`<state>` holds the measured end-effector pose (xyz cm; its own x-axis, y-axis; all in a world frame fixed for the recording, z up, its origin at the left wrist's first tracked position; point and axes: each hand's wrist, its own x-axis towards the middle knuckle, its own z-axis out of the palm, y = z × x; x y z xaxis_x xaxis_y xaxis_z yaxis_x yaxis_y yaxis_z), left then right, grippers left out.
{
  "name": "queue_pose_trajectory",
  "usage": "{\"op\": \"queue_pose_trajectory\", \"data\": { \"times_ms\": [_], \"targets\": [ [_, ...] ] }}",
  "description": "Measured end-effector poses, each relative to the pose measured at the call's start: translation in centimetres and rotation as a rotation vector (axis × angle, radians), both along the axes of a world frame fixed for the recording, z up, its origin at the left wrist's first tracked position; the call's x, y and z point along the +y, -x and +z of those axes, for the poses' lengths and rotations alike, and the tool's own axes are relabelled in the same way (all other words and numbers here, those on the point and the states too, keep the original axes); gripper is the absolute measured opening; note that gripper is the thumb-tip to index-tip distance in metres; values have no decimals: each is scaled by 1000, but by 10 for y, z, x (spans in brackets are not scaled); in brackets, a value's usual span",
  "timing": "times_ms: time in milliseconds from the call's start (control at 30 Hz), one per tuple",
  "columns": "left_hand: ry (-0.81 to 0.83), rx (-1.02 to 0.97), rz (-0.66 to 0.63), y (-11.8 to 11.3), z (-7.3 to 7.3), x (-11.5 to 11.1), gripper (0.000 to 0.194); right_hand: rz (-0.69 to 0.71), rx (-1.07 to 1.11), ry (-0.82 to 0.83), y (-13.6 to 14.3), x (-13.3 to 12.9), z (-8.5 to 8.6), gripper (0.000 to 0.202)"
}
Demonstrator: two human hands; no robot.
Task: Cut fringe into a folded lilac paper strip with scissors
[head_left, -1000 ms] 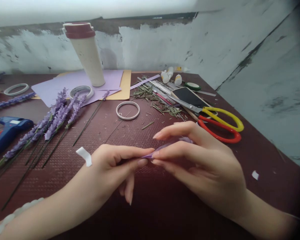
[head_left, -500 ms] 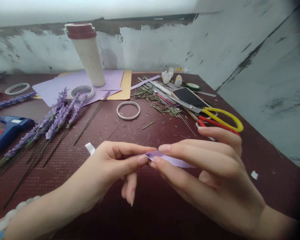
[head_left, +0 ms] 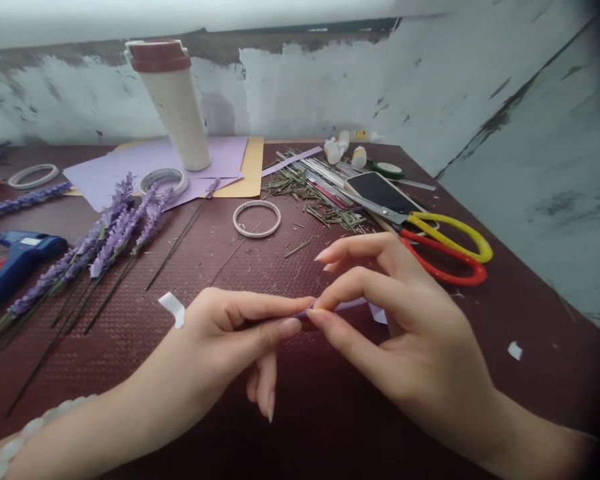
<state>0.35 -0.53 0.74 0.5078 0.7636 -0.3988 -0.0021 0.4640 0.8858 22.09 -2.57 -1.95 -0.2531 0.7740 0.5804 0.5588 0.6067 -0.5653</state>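
Note:
A narrow strip of purple paper (head_left: 351,305) stretches between my two hands, low over the front of the table. My left hand (head_left: 245,327) pinches one end of it between thumb and index finger, its other fingers hanging below. Right beside that grip, my right hand (head_left: 390,320) pinches the strip with thumb and index fingertip, while its other fingers are raised. Part of the strip is hidden behind the right fingers. Scissors (head_left: 443,247) with yellow and red handles lie just beyond my right hand.
Purple lavender stems (head_left: 105,240) and a blue glue gun (head_left: 27,257) lie at left. Behind stand a cup (head_left: 177,113) on purple paper sheets (head_left: 105,177). Tape rolls (head_left: 257,219), cut green bits (head_left: 300,187), a phone (head_left: 380,193) and small bottles (head_left: 337,148) lie further back.
My right hand has changed its hold, now pinching with the fingertips and lifting its other fingers. The strip looks narrower, turned or folded. My left hand keeps its pinch.

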Motion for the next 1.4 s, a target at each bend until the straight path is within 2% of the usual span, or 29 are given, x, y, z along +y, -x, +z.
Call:
{"op": "queue_pose_trajectory", "data": {
  "times_ms": [233,467,633,733,933,1033,1167,1300,1400],
  "targets": [
    [16,19,5,-1,1,2,14,7,-27,-5,-2,0,1,18],
    [-128,105,-15,0,2,0,20,-33,-107,-79,-3,2,0,18],
    [-317,204,-43,2,5,0,22,-55,-117,-99,-3,-1,0,19],
    [-435,254,-21,2,5,1,16,-66,-141,-129,-2,-2,0,18],
    [-925,420,29,6,-6,-2,26,-60,-154,-203,0,-5,-2,21],
    [-1064,504,43,8,-9,-4,32,-62,-126,-197,0,-4,-3,21],
    [-1092,567,7,9,-8,-4,35,-30,-62,-150,-3,0,-2,20],
    [-1069,574,97,10,-6,-4,32,38,-2,-39,-8,5,1,19],
    [-1019,565,56,9,-4,-2,28,78,41,17,-9,6,3,17]
  ]
}}
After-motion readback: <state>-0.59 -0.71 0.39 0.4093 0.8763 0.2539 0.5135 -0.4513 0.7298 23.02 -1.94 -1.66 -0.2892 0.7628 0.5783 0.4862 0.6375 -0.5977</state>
